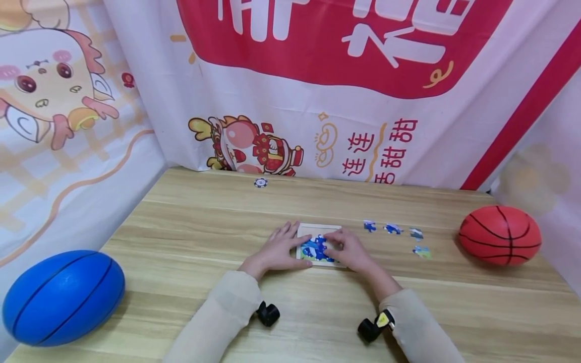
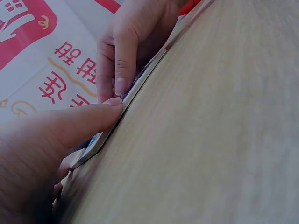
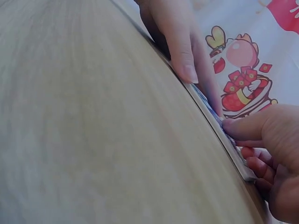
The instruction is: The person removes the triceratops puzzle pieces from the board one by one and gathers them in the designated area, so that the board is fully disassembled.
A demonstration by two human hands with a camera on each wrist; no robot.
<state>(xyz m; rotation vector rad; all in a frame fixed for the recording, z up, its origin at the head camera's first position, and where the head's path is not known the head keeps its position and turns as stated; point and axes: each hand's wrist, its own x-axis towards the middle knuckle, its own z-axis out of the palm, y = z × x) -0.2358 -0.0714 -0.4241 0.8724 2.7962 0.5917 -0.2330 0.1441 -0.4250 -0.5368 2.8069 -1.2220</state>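
A small jigsaw board (image 1: pixel 317 227) with a pale rim lies on the table, partly filled with blue and green pieces (image 1: pixel 313 248). My left hand (image 1: pixel 281 248) rests against its left side, fingers spread, the thumb along the near rim. In the left wrist view that thumb (image 2: pixel 93 119) lies straight across the board's edge. From the right, my right hand (image 1: pixel 348 248) bends its thumb and forefinger over a puzzle piece in the board, mostly hidden by the fingers. The right wrist view shows the right thumb (image 3: pixel 247 128) low on the board's surface.
Loose puzzle pieces (image 1: pixel 393 229) lie right of the board. A red ball (image 1: pixel 500 235) sits at the table's right, a blue ball (image 1: pixel 63 297) at the left. Near the back edge lies a black-and-white round chip (image 1: pixel 260 182). Printed cloth (image 1: pixel 281 96) hangs behind the table.
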